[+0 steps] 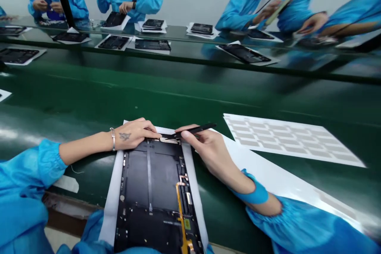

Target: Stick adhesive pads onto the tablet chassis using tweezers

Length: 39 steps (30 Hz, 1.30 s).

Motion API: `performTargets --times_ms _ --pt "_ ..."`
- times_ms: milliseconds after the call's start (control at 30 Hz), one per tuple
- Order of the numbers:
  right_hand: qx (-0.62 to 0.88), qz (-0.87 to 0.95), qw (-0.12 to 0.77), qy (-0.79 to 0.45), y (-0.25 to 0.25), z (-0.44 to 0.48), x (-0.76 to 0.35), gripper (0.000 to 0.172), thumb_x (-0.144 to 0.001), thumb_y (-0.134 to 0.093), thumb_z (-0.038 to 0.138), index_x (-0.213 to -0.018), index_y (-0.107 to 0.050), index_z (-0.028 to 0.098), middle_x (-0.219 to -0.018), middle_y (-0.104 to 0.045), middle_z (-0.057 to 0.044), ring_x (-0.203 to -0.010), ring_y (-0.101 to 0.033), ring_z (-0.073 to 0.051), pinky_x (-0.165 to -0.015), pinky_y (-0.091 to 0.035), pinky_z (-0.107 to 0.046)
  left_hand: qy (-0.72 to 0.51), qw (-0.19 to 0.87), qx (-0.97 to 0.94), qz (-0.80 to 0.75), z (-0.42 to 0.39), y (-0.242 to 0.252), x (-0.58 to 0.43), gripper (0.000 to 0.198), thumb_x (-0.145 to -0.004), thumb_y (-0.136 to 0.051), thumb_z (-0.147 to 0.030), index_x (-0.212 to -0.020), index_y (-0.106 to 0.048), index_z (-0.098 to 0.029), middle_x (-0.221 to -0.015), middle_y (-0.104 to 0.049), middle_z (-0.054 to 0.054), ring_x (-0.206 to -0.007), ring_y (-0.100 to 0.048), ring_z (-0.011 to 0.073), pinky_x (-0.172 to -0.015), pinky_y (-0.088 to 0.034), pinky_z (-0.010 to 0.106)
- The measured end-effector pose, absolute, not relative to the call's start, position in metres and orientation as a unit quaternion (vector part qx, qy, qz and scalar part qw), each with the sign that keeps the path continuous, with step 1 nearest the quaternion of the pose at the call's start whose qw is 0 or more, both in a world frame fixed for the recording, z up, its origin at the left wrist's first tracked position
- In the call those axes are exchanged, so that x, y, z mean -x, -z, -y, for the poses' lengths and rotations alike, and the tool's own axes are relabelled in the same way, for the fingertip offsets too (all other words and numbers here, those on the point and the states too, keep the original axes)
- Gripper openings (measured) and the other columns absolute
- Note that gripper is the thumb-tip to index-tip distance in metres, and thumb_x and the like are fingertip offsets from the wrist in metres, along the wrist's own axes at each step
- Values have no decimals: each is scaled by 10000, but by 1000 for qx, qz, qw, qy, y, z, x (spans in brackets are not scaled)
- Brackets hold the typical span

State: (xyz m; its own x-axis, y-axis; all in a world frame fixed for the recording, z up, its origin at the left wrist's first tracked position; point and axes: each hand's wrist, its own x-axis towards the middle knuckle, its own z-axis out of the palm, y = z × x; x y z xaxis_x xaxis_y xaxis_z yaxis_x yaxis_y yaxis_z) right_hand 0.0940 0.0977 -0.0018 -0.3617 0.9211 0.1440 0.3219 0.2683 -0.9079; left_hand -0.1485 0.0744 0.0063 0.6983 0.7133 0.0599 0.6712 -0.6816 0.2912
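An opened tablet-like device (163, 174) lies lengthwise in front of me, its dark inside face up, with a grey strip down the middle and an orange flex cable (179, 200) along its right side. My left hand (132, 135) rests at the far edge, index finger stretched out and touching a small light strip (169, 140) there; its other fingers are partly hidden. In my right hand (208, 147) are black tweezers (198, 128), held like a pen, with their tips at that same strip. Contact between tips and strip is too small to make out.
White paper (111, 198) lies under the device on the green table (89, 91). To the right are a sheet of pale grey stickers (285, 137) and another white sheet (262, 170). Across a raised ledge, several co-workers in blue sit by similar devices (153, 44).
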Motion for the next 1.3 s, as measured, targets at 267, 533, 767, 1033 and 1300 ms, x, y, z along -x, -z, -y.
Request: performTargets --times_ms 267,533,767,1033,1300 --pt "415 756 330 -385 5 -93 -97 385 -862 -582 534 -744 -723 195 -900 -746 -80 -803 -682 -231 -654 -522 -312 -159 168 -910 -343 -72 -2 154 455 -904 -368 -7 -1203 -663 -180 -1202 -628 88 -1052 -534 191 -924 -478 305" --pt "399 794 306 -343 -5 -97 -101 301 -865 -610 487 -816 -755 227 -878 -739 -83 -891 -667 -265 -751 -536 -371 -151 130 -919 -340 -71 4 151 418 -935 -375 -42 -1209 -657 -183 -1200 -628 93 -1026 -530 201 -883 -469 312" --pt "418 802 273 -328 -10 -104 -118 340 -843 -626 519 -740 -762 225 -873 -739 -92 -883 -657 -272 -712 -532 -375 -112 82 -925 -353 -69 3 148 401 -943 -390 -66 -1234 -632 -199 -1225 -616 89 -1045 -523 222 -822 -444 321" --pt "457 751 306 -365 -1 -106 -136 339 -796 -664 539 -781 -760 214 -877 -732 -79 -815 -662 -254 -686 -533 -366 -68 13 -940 -334 -68 -1 147 350 -950 -410 -104 -1246 -580 -181 -1183 -625 94 -1024 -535 214 -828 -446 315" --pt "486 572 478 -458 19 -112 -133 339 -732 -745 538 -836 -745 215 -728 -715 -31 -748 -674 -205 -793 -562 -372 49 93 -922 -373 -106 -33 117 83 -944 -524 -220 -994 -581 -186 -994 -626 38 -836 -571 165 -593 -354 253"
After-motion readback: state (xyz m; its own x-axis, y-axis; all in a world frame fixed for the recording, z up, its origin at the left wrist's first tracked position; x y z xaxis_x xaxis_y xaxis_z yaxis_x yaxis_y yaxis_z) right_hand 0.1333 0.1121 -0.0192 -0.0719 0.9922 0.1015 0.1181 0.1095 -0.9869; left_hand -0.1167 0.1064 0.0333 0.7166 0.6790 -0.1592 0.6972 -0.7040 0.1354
